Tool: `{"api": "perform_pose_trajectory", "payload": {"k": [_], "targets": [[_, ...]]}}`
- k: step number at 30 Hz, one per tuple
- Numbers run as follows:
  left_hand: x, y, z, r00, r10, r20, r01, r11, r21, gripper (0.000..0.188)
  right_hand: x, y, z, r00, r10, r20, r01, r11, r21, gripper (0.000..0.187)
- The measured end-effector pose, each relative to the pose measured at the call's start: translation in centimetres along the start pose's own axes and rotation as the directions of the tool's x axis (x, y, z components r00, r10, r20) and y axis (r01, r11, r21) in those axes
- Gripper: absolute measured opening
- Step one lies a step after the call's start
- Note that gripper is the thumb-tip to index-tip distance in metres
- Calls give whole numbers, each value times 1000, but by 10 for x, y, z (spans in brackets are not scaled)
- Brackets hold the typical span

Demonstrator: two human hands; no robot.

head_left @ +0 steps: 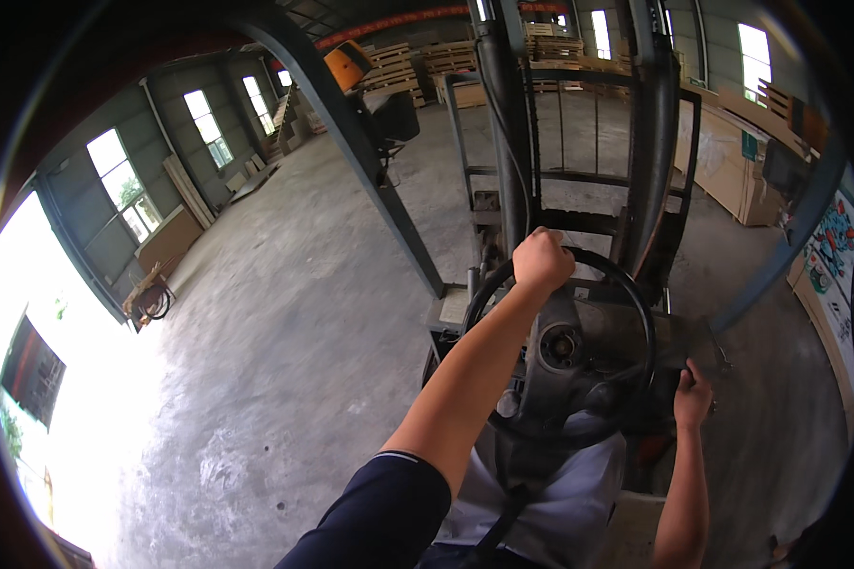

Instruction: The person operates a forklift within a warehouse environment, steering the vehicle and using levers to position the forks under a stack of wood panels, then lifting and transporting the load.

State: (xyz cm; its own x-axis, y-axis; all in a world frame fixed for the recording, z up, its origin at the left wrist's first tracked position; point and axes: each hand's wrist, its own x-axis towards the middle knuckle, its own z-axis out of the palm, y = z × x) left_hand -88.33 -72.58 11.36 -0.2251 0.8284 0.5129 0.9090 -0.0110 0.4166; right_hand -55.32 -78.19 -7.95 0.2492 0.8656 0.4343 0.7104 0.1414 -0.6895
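Steering wheel (650, 332) of a forklift, gripped at its top by one hand

Nearest, pale grey clothing (584, 479) covers the person's lap, with a dark strap (505, 517) running over it. A navy sleeve (375, 517) ends near the left elbow, and the bare forearm stretches forward across the wheel. The black wheel sits directly ahead of the lap, tilted on a dark steering column (550, 379) whose round hub shows through the ring.

The two hands are well apart. The left hand (544, 260) is closed in a fist around the far part of the rim. The right hand (693, 395) is off the wheel, just beyond its right side, fingers curled and one digit pointing up near dark controls; whether it grips a lever cannot be told.

Past the wheel, a slanting grey post (370, 175) rises on the left and a bluish one (788, 247) on the right. Ahead stands the dark mast (647, 142), with a barred metal frame (565, 174) beyond it.

Grey concrete floor (285, 351) spreads around the machine. To the right is a large wooden crate (716, 161); to the left, a bright opening (85, 351) and boards (188, 190) leaning against a wall with tall windows (123, 180). Farthest off, wooden pallets (389, 71) are stacked beneath a red banner (399, 24).
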Motion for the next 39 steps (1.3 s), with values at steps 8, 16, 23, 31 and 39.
{"api": "perform_pose_trajectory", "payload": {"k": [8, 16, 23, 31, 39], "targets": [[24, -15, 74, 996, -43, -77, 45, 999, 19, 29, 74, 52, 78, 993, -78, 90, 70, 994, 82, 27], [84, 5, 191, 999, -12, -48, 14, 999, 40, 18, 170, 95, 167, 965, -166, 203, 148, 984, 101, 29], [88, 28, 346, 965, 201, 166, -211, 977, 40, 20, 265, 125, 287, 908, -223, 355, 191, 974, 123, 31], [11, -84, 367, 851, 512, 116, -504, 859, -92, 26, 397, 182, 494, 759, -569, 317, 460, 813, 357, 37], [113, -300, 287, 928, 353, -118, -234, 800, 553, 27, 423, 116, 645, 690, -589, 419, 385, 790, 477, 36]]}}
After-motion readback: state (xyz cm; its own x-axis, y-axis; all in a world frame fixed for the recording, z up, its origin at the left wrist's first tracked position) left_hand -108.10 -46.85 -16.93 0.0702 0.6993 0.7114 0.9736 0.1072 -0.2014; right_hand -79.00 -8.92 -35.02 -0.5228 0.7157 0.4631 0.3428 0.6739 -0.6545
